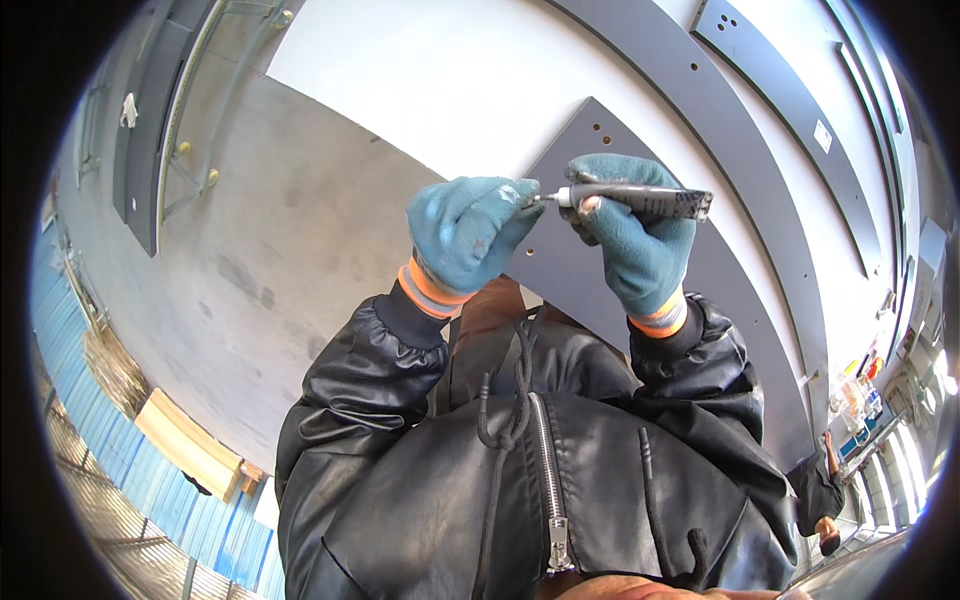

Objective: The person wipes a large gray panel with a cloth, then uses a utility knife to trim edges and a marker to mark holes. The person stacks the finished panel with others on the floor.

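Gloves both engaged: my right hand [630,235] grips marker [640,200] above grey panel [560,260]; left hand [465,230] pinches cap end, cap not yet off.

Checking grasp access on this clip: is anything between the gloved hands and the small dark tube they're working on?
Nothing visible. The right hand already grips the dark tube around its body, and the left hand pinches at its nozzle end. The grey panel lies behind them, not between.

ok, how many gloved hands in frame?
2. The left hand pinches the nozzle end of the grey tube; the right hand grips its body. Both are held above the grey panel. A distant person's hands at lower right are unclear.
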The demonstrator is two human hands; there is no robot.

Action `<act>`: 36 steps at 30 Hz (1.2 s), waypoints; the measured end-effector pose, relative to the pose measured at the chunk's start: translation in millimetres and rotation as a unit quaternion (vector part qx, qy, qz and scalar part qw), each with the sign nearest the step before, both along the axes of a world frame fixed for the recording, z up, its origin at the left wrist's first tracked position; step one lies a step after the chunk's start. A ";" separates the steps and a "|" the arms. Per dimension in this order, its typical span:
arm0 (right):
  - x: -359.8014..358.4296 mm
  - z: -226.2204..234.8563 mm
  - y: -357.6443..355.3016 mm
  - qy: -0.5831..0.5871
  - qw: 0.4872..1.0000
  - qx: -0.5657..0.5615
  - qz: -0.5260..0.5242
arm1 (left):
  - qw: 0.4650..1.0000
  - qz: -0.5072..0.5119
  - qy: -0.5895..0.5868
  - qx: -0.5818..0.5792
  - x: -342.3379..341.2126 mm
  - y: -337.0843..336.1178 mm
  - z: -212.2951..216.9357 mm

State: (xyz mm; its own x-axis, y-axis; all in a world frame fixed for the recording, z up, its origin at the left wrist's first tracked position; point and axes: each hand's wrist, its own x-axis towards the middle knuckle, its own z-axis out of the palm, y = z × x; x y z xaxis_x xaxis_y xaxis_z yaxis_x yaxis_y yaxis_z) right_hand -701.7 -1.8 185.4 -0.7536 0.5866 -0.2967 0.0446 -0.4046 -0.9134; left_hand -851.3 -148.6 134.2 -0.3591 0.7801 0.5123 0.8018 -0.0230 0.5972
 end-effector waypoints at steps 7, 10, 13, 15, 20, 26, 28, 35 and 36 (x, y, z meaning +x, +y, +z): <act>21.9 6.7 -17.9 0.032 0.999 -0.012 -0.034 | 1.000 -0.004 -0.001 0.006 16.3 -9.8 18.9; 27.2 8.4 -21.9 0.032 0.999 -0.015 -0.040 | 1.000 -0.010 0.004 0.009 21.5 -13.4 18.1; 32.2 6.7 -26.3 0.028 0.999 0.005 -0.043 | 1.000 -0.017 0.001 0.022 27.7 -15.2 15.5; 36.9 6.8 -27.1 0.021 0.999 0.005 -0.034 | 1.000 -0.018 0.010 0.018 31.3 -16.3 18.2; 50.1 5.0 -24.9 0.013 1.000 0.024 -0.006 | 0.999 -0.024 0.030 0.004 41.5 -23.0 18.4; 55.1 4.4 -26.9 -0.007 0.994 -0.107 -0.006 | 0.999 -0.033 0.033 0.017 51.8 -23.9 16.5; 56.4 3.0 -27.9 -0.025 0.996 -0.081 0.005 | 0.999 -0.038 0.022 0.020 55.3 -21.8 16.4; 61.0 -3.3 -16.6 -0.070 0.988 -0.131 0.038 | 0.999 -0.032 -0.013 -0.014 74.9 -18.3 19.3; 60.8 -2.0 -14.2 -0.085 0.987 -0.125 0.047 | 0.997 -0.042 -0.050 -0.036 76.9 -18.7 22.5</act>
State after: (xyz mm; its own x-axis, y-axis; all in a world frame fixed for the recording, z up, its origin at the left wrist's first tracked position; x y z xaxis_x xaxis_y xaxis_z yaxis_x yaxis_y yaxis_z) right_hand -640.9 -16.0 183.5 -0.7287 0.4092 -0.5492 0.2362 -0.6025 -0.7623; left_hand -774.4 -167.3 156.7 -0.3373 0.8429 0.4191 0.7352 -0.0422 0.6765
